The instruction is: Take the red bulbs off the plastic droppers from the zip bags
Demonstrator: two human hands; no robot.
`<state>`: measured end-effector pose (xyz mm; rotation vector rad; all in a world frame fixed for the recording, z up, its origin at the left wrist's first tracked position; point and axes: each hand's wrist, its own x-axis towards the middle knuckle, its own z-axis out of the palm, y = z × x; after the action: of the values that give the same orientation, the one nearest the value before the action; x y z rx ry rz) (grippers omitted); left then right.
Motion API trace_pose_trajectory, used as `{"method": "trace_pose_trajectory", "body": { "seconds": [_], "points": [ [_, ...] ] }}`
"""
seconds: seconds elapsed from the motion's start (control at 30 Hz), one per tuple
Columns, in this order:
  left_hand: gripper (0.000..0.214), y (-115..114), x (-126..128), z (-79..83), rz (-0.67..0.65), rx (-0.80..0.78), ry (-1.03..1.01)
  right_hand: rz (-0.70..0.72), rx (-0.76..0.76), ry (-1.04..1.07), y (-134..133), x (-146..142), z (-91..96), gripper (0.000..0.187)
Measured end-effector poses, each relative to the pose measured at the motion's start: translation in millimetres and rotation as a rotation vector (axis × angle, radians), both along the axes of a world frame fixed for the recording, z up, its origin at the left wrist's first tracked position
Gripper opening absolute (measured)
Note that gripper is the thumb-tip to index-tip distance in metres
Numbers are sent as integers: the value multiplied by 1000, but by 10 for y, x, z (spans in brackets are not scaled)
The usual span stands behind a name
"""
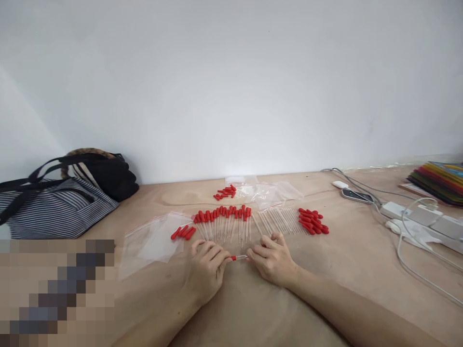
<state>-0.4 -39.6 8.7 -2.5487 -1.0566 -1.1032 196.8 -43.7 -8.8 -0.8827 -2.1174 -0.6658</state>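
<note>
Low over the table's front, my left hand (209, 266) pinches a red rubber dropper bulb (233, 258). A clear glass dropper tube (241, 257) runs from the bulb's mouth into the fingers of my right hand (273, 259), which are closed on its other end. How deep the tube sits in the bulb, I cannot tell. Just beyond my hands lies a row of droppers with red bulbs (224, 212) on their far ends. To its right are several bare glass tubes (282, 220), with a pile of loose red bulbs (313, 221) beside them.
Left of the row, several red bulbs (183, 233) lie on clear plastic bags (155, 243). More bulbs (224, 192) and bags (267, 192) are near the wall. A striped bag (61, 207) stands far left. Cables, a power strip (427, 219) and colourful folders (437, 180) occupy the right.
</note>
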Motion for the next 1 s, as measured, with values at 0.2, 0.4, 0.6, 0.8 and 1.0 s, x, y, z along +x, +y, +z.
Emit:
{"method": "trace_pose_trajectory", "body": {
  "seconds": [0.2,0.4,0.6,0.8,1.0],
  "points": [
    [26,109,-179,-12,131,-54,-21,-96,-39,80,13,154,-10,22],
    [24,362,-422,83,175,-193,-186,-455,-461,370,158,341,56,25],
    [24,517,-701,169,397,-306,-251,-660,-648,419,432,243,93,22],
    [26,616,-987,155,614,-418,-226,-761,-649,344,641,96,84,31],
    [27,626,-1022,169,661,-478,-159,-786,-673,276,693,85,67,30]
  ]
}}
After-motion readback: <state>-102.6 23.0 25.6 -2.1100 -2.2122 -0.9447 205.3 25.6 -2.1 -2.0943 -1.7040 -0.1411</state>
